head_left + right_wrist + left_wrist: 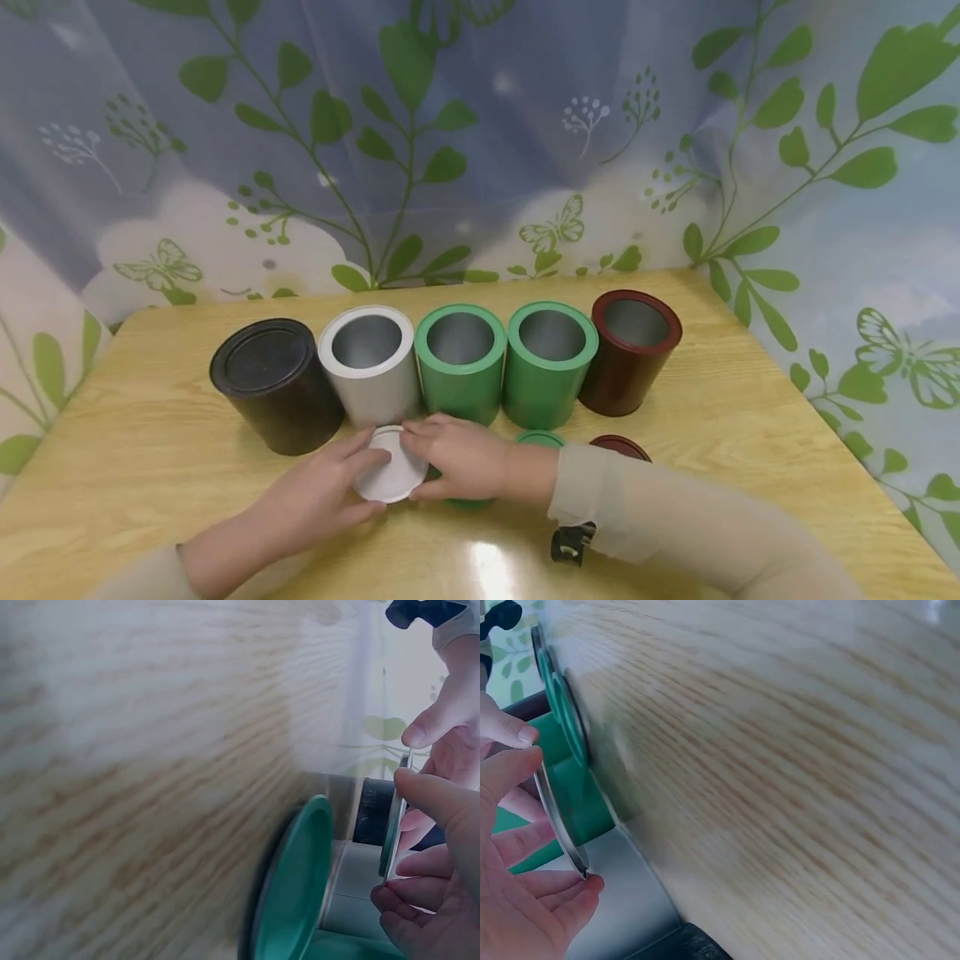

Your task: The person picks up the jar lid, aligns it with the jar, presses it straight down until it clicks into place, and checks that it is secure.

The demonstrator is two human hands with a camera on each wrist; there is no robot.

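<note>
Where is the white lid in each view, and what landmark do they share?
Head: below centre, white lid held between left hand and right hand.
Left wrist: far left, edge-on.
Right wrist: right side, edge-on.
Shared landmark: white can.

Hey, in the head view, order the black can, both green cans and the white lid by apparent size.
1. Black can
2. Left green can and right green can: too alike to rank
3. White lid

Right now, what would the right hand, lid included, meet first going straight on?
Probably the left hand, which grips the other side of the white lid the right hand holds; exact depth is unclear.
</note>
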